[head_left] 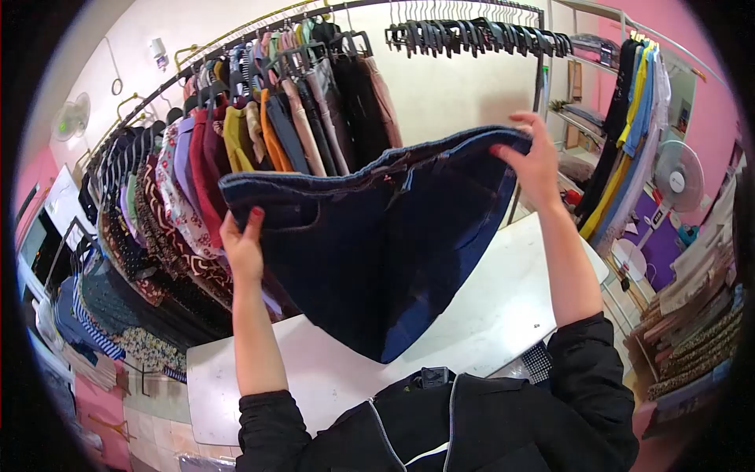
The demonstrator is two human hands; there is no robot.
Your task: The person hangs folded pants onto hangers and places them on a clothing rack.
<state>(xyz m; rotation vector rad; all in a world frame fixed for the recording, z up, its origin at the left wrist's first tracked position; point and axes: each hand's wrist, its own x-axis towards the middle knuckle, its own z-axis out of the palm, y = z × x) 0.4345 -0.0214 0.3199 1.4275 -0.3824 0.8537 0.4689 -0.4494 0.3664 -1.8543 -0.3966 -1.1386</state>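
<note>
A dark blue denim skirt (346, 236) is held up, spread wide by its waistband, over a white table. A front pocket shows on its left side, and its lower part narrows toward the bottom. My left hand (245, 248) grips the left end below the waistband, thumb on the near side. Higher up, my right hand (537, 161) pinches the right end of the waistband, its thumb in front. Parts of the fingers on both hands are behind the cloth.
Beneath the skirt lies the white table (472, 315). Behind it a long rack carries many hung clothes (197, 165) and a row of black hangers (480, 35). More garments (629, 126) hang at the right, near a standing fan (678, 173). Folded clothes (692, 330) are stacked at far right.
</note>
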